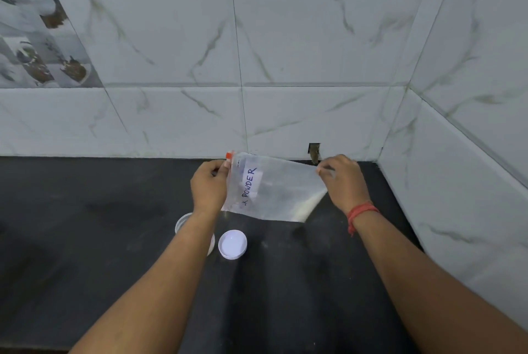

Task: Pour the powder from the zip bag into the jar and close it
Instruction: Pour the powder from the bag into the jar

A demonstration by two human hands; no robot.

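A dark desk point(85, 239) is seen below a wall of pale tiles point(285, 39). Above the desk, a clear zip bag point(274, 191) is held up flat between the two hands. Its long side is stretched from left to right, with the zip end at the left and the bottom end at the right. The zip end, by its red slider point(229, 155), is pinched by the left hand point(210, 186). The bottom corner is pinched by the right hand point(344, 182). A little pale powder point(310, 206) is gathered in the low right corner (far from the zip mouth). The jar point(183, 221) is stood on the desk under the left forearm, mostly hidden, so the left hand is nearer to it. The round white lid point(232, 244) is laid just beside the jar. The right end will likely need to be lifted.
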